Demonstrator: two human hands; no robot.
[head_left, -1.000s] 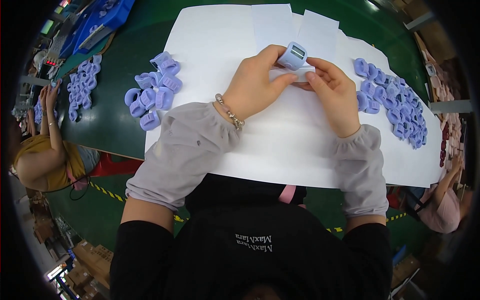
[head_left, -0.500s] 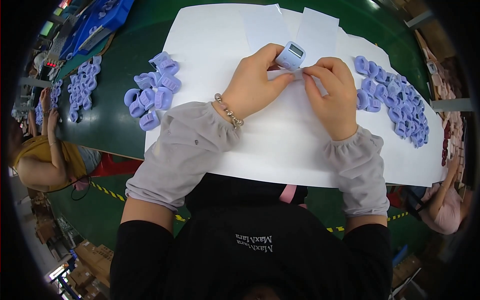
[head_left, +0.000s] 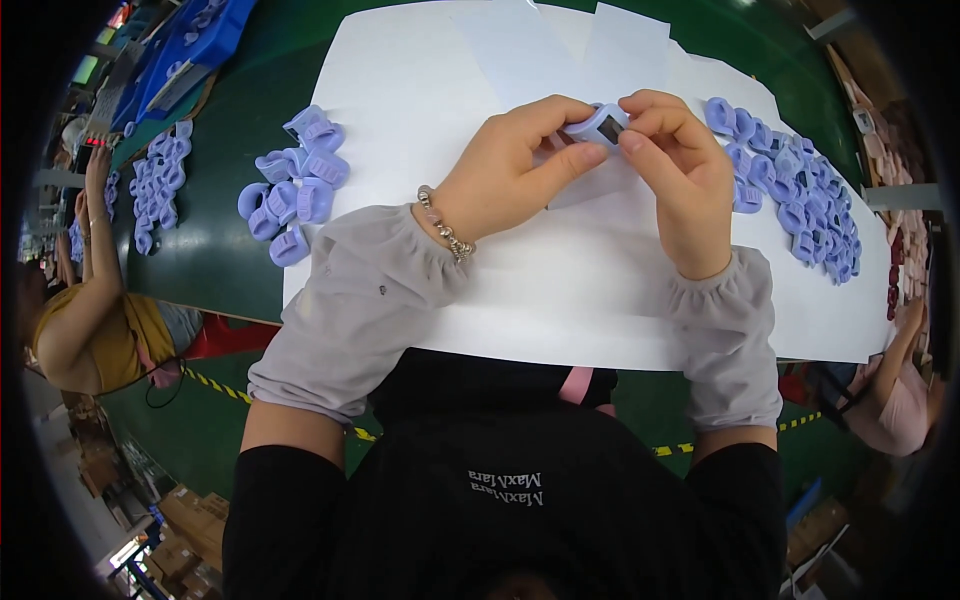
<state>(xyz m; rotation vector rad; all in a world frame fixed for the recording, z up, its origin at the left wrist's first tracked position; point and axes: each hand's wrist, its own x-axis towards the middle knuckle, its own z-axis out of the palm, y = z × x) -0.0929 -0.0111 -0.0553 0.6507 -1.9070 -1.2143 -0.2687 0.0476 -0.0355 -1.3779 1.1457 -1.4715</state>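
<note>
A lavender finger tally counter (head_left: 598, 124) with a dark little screen is raised above the white sheet, its screen turned to the right. My left hand (head_left: 505, 170) grips its left side, thumb below and index finger above. My right hand (head_left: 685, 180) meets its right end, with thumb and fingertips pinching close to the screen. The fingers partly hide the counter. Below it, a thin translucent piece (head_left: 590, 188) shows over the sheet; I cannot make out whether it is held. Similar counters lie in a small group (head_left: 290, 200) to the left and a larger heap (head_left: 810, 205) to the right.
White paper (head_left: 500, 310) covers the green table (head_left: 225, 250). Two translucent sheets (head_left: 625, 50) lie at its far edge. Further left are more counters (head_left: 160, 185) and a blue bin (head_left: 215, 65). A person in yellow (head_left: 90, 335) sits left, another in pink (head_left: 885, 415) right.
The counter has turned so its screen faces right. My right hand has moved from a thin pale strip onto the counter's right end. The left person's arm has risen.
</note>
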